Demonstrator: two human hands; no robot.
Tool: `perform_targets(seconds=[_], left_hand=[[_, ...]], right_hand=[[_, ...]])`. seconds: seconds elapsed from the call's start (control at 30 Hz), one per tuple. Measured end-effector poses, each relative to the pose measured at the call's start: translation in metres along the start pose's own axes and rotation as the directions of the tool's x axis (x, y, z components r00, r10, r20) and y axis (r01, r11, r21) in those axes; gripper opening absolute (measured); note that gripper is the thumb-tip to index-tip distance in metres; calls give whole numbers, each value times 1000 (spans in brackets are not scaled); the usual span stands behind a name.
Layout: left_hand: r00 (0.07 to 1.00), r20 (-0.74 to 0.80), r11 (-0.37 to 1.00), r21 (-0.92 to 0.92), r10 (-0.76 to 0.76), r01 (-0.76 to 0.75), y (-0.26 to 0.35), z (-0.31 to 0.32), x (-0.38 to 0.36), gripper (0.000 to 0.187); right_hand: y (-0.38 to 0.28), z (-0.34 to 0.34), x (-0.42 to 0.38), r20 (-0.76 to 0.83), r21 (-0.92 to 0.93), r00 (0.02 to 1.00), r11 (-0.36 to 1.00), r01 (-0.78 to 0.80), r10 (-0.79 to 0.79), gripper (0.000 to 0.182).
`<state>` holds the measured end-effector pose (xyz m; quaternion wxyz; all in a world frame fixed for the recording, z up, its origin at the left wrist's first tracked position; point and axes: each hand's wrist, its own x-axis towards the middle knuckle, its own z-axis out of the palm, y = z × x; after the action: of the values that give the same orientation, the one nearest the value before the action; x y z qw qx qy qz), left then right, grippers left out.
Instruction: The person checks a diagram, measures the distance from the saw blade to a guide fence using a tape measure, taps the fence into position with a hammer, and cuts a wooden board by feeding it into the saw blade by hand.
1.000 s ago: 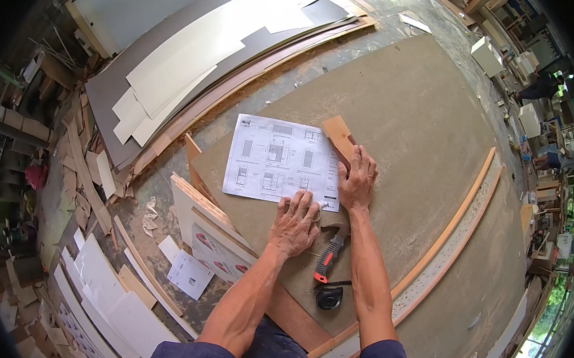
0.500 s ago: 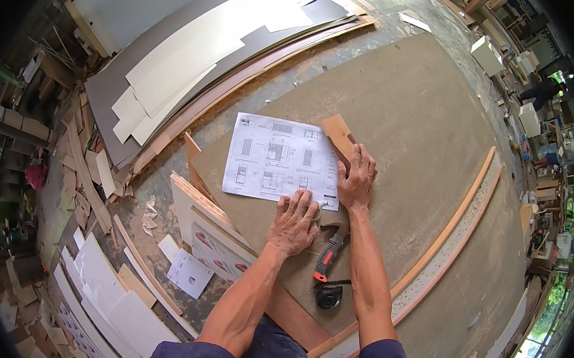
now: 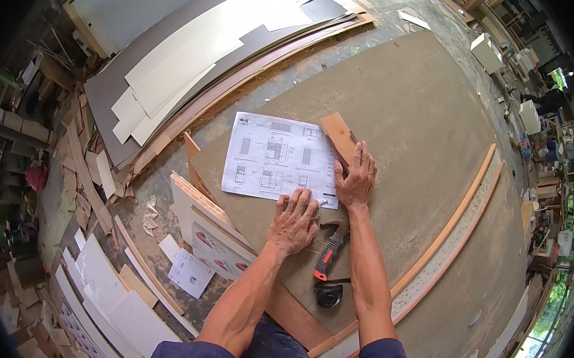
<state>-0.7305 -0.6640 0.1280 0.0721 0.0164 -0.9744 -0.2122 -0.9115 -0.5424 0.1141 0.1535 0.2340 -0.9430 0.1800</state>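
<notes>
A printed sheet of technical drawings [image 3: 255,160] lies on a large brown board [image 3: 424,115]. My left hand [image 3: 292,224] rests at the sheet's lower edge, fingers a little bent and spread, fingertips on the paper. At the sheet's right edge lies my right hand [image 3: 356,182], thumb apart from the fingers, which reach the lower end of a small wooden block [image 3: 338,135]. This block sits across the sheet's upper right corner. Between my forearms are a utility knife [image 3: 327,258] with a grey and red handle and a black tape measure [image 3: 328,295].
A long curved-looking strip with wooden edges [image 3: 453,227] lies on the board to the right. Pale sheets [image 3: 188,66] are stacked at the upper left. A panel with printed labels [image 3: 207,230] leans at the board's left edge, near wood offcuts [image 3: 88,165] on the floor.
</notes>
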Motion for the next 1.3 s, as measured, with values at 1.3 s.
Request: perform_targets(seconds=[1.3], left_hand=[[1000,2,1000,0,-2,2,-1,1,0,57]], right_hand=[[2,-7,0,-128,98,992,995,-7,20,80]])
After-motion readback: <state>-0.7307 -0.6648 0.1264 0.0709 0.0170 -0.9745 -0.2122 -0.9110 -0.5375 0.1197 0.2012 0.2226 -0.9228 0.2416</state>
